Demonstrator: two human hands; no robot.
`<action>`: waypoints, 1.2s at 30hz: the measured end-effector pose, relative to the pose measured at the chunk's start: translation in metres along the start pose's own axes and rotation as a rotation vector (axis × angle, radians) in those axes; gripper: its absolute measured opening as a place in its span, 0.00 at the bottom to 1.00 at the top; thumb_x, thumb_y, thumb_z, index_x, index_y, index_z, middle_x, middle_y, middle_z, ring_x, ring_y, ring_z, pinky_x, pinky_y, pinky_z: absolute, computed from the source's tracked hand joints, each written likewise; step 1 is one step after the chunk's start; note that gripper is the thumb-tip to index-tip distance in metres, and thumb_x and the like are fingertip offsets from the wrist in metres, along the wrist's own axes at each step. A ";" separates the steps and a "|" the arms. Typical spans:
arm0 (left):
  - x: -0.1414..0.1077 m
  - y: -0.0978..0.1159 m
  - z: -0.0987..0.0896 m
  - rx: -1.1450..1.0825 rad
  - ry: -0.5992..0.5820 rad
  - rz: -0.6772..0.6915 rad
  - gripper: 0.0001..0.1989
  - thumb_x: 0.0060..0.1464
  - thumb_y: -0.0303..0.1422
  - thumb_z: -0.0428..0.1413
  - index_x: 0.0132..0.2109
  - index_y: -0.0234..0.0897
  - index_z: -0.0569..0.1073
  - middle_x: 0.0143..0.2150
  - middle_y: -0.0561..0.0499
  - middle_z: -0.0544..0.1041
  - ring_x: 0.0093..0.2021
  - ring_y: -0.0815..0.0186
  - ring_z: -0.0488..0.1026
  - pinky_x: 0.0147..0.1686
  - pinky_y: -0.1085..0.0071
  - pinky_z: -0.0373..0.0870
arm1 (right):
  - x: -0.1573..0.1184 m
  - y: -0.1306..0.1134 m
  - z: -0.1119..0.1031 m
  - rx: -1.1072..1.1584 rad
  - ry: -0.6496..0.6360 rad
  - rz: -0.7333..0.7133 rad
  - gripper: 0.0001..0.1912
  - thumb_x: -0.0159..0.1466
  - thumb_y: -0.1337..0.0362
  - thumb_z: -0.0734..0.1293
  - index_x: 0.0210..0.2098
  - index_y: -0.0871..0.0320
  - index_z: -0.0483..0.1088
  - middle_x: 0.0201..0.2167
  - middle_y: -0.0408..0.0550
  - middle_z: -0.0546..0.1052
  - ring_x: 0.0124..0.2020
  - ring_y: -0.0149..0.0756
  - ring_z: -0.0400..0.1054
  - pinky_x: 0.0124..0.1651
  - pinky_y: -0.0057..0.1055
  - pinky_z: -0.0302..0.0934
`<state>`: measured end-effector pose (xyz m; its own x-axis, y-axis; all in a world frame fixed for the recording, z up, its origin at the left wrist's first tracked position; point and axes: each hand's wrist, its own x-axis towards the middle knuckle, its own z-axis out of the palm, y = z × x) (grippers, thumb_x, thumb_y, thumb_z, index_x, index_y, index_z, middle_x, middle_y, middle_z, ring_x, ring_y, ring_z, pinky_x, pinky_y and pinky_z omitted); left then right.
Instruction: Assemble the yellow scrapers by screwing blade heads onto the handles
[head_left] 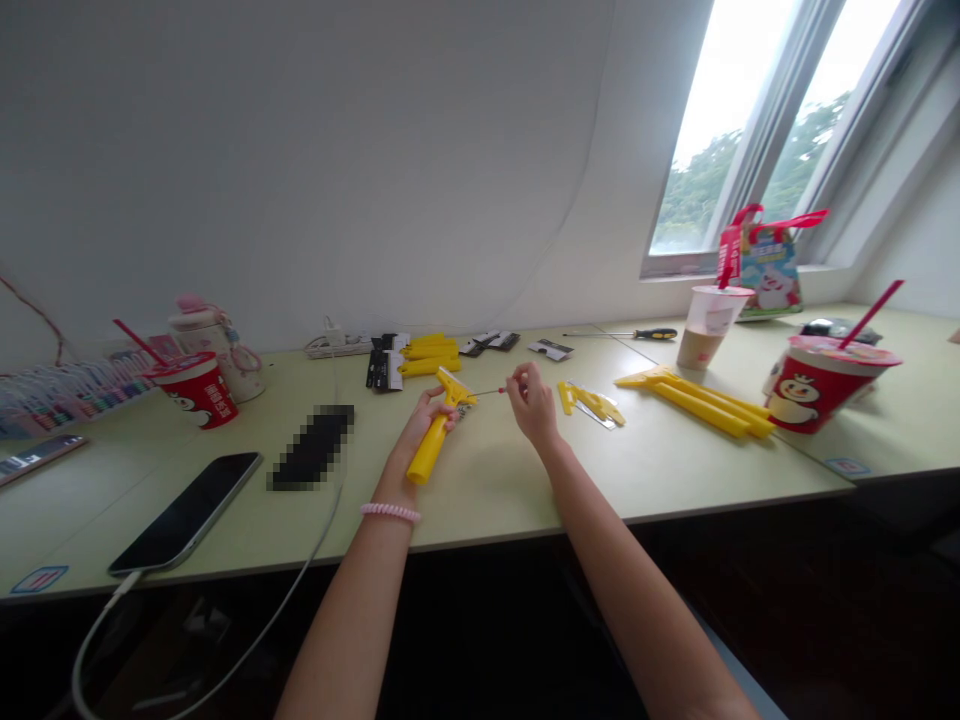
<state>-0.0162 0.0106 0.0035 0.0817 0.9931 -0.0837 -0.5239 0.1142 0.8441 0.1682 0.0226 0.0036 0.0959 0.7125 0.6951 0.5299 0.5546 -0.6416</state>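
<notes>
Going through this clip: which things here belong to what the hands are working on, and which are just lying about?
Part of the work:
left hand holding a yellow plastic scraper
right hand pinching a thin red-tipped rod
loose yellow scraper parts
yellow scraper handles

Lying about:
smartphone
milk tea cup
red paper cup
screwdriver

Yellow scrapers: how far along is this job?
Looks done: the long yellow scrapers lying together on the right. In hand: the left hand grips a yellow scraper while the right hand holds a slim red tool near its head. Left over: the yellow handles by the back wall and loose yellow pieces.
</notes>
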 end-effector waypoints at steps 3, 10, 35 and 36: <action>0.000 0.000 0.000 0.009 -0.006 -0.005 0.28 0.36 0.16 0.52 0.46 0.39 0.57 0.29 0.53 0.67 0.18 0.76 0.63 0.15 0.82 0.55 | -0.001 -0.002 0.000 -0.004 -0.016 0.031 0.10 0.61 0.57 0.54 0.31 0.55 0.59 0.18 0.40 0.70 0.15 0.28 0.55 0.23 0.25 0.47; -0.004 0.002 0.004 -0.030 -0.001 0.014 0.27 0.36 0.16 0.52 0.45 0.39 0.59 0.31 0.51 0.68 0.18 0.78 0.63 0.15 0.83 0.55 | 0.000 0.001 -0.001 -0.020 -0.012 0.027 0.06 0.58 0.62 0.55 0.28 0.55 0.60 0.19 0.40 0.68 0.20 0.31 0.58 0.24 0.25 0.48; 0.003 -0.001 -0.004 -0.034 -0.026 -0.015 0.27 0.36 0.16 0.53 0.45 0.39 0.59 0.32 0.50 0.68 0.19 0.77 0.63 0.16 0.82 0.56 | 0.001 0.001 0.000 0.011 0.014 0.057 0.05 0.59 0.61 0.55 0.30 0.55 0.58 0.19 0.40 0.67 0.19 0.30 0.58 0.25 0.25 0.49; 0.002 -0.001 -0.003 -0.039 -0.025 -0.018 0.27 0.36 0.16 0.53 0.45 0.39 0.60 0.33 0.50 0.69 0.19 0.78 0.63 0.16 0.82 0.56 | 0.001 0.002 0.000 0.009 0.027 0.049 0.03 0.58 0.63 0.56 0.30 0.55 0.58 0.21 0.40 0.67 0.21 0.30 0.58 0.26 0.25 0.49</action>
<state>-0.0186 0.0127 0.0010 0.1128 0.9900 -0.0850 -0.5550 0.1337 0.8210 0.1694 0.0240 0.0028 0.1438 0.7273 0.6711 0.5163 0.5234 -0.6778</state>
